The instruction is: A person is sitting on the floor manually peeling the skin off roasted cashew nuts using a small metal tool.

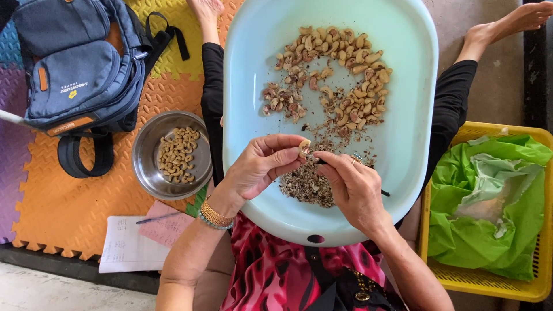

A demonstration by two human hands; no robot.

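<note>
While the person sits on the floor with a pale blue tub point(403, 144) across the lap, both hands meet over its near side. The left hand point(259, 167) has its grip closed on a single cashew nut point(303, 145), pinched between thumb and fingertips just above the tub. The right hand point(354, 187) has its grip closed on a small thin tool point(314, 156), whose tip touches the nut; its dark end pokes out past the palm. Directly below the hands lies a heap of peeled skins point(308, 187), and farther up the tub sits a loose pile of unpeeled nuts point(334, 75). To the left, on the orange foam mat point(69, 207), stands a steel bowl point(147, 167) with cleaned nuts in it, beside a blue backpack point(80, 63) and some papers with a pen point(129, 247). To the right is a yellow basket point(541, 230) lined with a green plastic bag point(495, 230). As I see it, the tool tip works very close to the left thumb, so a slip on the curved nut could nick the skin. Too hard a pinch might snap the kernel, and the tub, balanced on the legs, could tilt and spill if a knee shifts.
</note>
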